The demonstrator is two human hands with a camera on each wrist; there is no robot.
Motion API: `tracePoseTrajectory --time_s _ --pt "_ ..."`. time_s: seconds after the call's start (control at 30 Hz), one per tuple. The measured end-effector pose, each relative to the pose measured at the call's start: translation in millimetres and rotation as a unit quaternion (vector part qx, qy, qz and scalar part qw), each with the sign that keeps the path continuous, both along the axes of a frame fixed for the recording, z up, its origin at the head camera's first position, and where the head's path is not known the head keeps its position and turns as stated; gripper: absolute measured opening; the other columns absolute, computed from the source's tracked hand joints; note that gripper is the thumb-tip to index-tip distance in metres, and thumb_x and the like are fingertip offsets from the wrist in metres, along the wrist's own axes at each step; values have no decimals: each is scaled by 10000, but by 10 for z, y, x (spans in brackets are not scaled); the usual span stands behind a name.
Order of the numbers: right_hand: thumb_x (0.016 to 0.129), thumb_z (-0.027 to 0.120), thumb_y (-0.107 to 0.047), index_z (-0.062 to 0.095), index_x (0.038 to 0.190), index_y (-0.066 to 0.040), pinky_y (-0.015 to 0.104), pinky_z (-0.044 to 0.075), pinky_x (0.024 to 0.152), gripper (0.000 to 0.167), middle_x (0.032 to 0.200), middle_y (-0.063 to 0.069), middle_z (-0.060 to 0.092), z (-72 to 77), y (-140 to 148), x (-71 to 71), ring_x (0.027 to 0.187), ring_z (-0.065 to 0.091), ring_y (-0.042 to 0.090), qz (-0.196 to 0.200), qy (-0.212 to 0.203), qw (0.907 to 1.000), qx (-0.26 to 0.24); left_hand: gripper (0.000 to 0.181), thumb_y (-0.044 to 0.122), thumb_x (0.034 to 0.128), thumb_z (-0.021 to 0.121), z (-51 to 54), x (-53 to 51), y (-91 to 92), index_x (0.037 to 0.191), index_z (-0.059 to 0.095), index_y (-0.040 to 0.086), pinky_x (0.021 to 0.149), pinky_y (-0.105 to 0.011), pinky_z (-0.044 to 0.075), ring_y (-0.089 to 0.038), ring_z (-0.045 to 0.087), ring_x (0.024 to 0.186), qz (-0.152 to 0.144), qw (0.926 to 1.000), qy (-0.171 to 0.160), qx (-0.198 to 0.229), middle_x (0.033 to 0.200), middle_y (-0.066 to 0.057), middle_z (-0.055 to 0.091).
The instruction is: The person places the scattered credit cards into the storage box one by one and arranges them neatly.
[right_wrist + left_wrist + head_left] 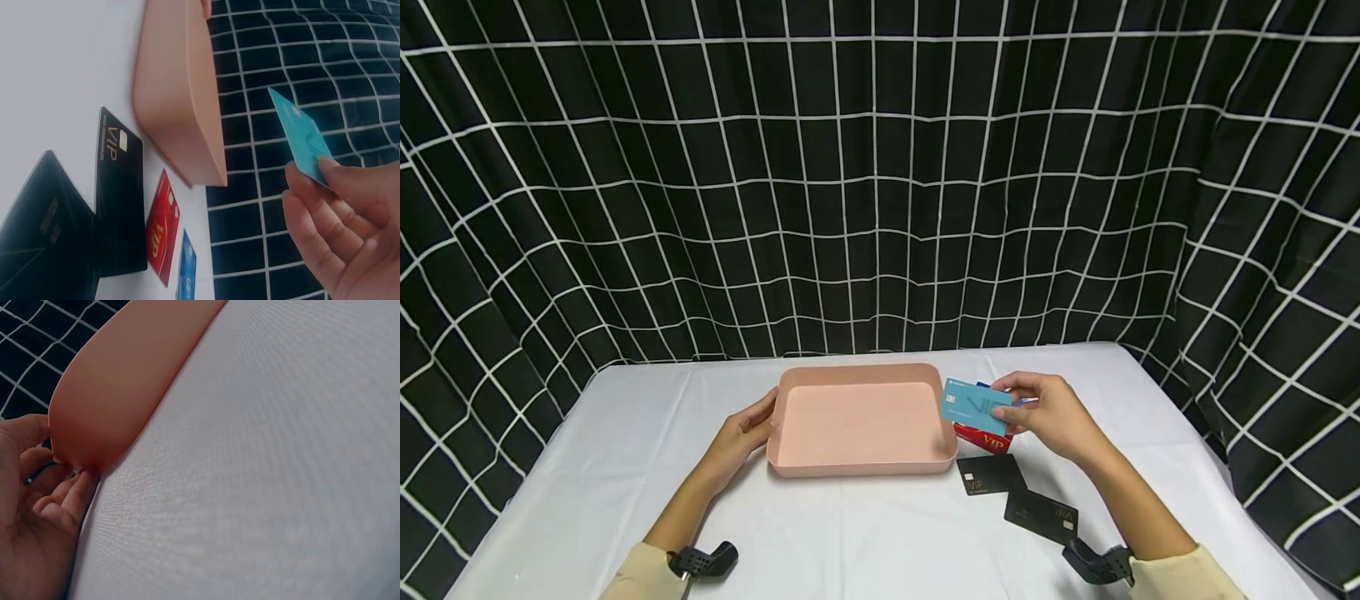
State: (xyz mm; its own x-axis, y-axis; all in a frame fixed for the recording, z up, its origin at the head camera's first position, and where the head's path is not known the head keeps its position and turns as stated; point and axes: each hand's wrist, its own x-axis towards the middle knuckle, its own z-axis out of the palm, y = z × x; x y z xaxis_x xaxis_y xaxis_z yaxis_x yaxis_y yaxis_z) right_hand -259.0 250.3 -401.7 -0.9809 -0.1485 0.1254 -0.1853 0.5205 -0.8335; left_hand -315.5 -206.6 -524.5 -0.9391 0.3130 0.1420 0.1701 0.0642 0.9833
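Note:
A light blue bank-style card (970,405) is pinched between thumb and fingers of my right hand (1045,410). In the head view the card hangs by the right rim of a shallow pink tray (853,470). My left hand (743,435) rests its fingertips against the outer left side of this tray; in the left wrist view those fingers meet the tray's corner. Below my right hand lie a red VIP card (988,440) and a darker blue card (187,269), partly covered in the head view. Two black VIP cards (988,475) (1039,515) lie nearer me.
A white cloth (775,542) covers the table. Behind it and along both sides hangs a black curtain (857,200) with a white grid. A dark strap with a device (703,561) sits on each wrist.

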Motion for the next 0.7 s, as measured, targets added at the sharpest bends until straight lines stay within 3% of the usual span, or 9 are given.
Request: tracePoseTrajectory --time_s 0.5,0.7 --pt "883 743 35 659 1185 103 292 614 615 321 884 163 665 35 -167 -101 707 664 224 254 -10 9996 -77 594 91 1043 548 14 -17 6 1568 298 -25 1060 -175 429 -357 274 1499 -38 9998 142 94 1624 -203 283" --pt "882 745 34 664 1171 107 272 604 597 309 874 157 677 22 -250 -119 706 636 220 320 -15 9994 -138 593 110 1046 553 13 -11 3 1576 307 4 1058 -169 426 -336 283 1500 3 10000 48 0 1629 -177 291"
